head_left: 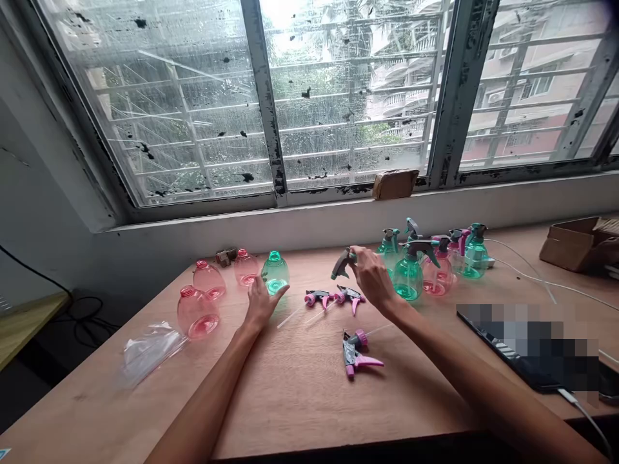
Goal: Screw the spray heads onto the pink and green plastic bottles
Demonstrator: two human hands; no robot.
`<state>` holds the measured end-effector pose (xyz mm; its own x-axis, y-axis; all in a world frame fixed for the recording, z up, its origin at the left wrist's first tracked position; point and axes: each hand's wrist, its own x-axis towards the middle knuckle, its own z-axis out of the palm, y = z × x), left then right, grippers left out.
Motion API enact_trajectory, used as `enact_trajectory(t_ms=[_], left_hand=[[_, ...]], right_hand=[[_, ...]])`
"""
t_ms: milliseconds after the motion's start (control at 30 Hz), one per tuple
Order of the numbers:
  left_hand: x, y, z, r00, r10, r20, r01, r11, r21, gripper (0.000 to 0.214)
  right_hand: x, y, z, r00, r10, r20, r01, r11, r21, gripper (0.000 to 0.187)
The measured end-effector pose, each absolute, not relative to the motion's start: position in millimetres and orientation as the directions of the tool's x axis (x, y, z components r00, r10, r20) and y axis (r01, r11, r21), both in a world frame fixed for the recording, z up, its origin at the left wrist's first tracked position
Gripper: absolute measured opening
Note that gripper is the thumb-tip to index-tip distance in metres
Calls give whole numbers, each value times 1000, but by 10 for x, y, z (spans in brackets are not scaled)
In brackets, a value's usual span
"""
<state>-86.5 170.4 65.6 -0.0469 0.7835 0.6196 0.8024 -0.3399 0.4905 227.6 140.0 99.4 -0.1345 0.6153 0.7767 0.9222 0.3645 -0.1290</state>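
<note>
My left hand (261,303) reaches toward an uncapped green bottle (275,272) on the wooden table (300,399), fingers spread beside its base. My right hand (372,276) is raised above the table and pinches a grey spray trigger head (342,263). Two pink-and-grey trigger heads (333,298) lie just below it, and a third trigger head (356,353) lies nearer to me. Three uncapped pink bottles (209,280) stand to the left of the green one.
Several assembled green and pink spray bottles (425,264) stand behind my right hand. A clear plastic bag (145,351) lies at the left. A dark device with a cable (532,361) and a cardboard box (578,243) are at the right, under a wide barred window.
</note>
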Motion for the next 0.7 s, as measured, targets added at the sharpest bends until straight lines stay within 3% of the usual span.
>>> enact_trajectory(t_ms=[133, 233, 300, 367, 400, 467, 567, 700], left_hand=[[-788, 1508, 1017, -40, 792, 609, 710, -406, 575, 70], [-655, 1088, 1292, -21, 837, 548, 607, -424, 672, 73], [-518, 673, 1324, 52, 902, 429, 519, -392, 760, 65], [-363, 232, 1202, 160, 938, 307, 439, -346, 829, 53], [-290, 35, 1101, 207, 945, 254, 382, -317, 868, 57], [-178, -261, 875, 149, 972, 183, 119, -201, 972, 71], [-129, -426, 633, 140, 984, 111, -29, -108, 994, 60], [-203, -380, 569, 364, 926, 99, 7, -109, 994, 65]], right_hand=[[2257, 910, 1230, -83, 416, 906, 811, 556, -181, 27], [2321, 437, 1256, 77, 337, 938, 723, 629, -285, 24], [2351, 148, 1186, 333, 456, 825, 411, 718, -563, 21], [2355, -78, 1070, 417, 689, 593, -1, 653, -758, 23], [2352, -161, 1004, 418, 775, 475, -183, 584, -791, 27], [2351, -270, 863, 401, 875, 271, -437, 443, -783, 36], [2392, -316, 657, 379, 922, 75, -595, 304, -744, 47], [2473, -288, 466, 364, 931, 14, -619, 253, -743, 49]])
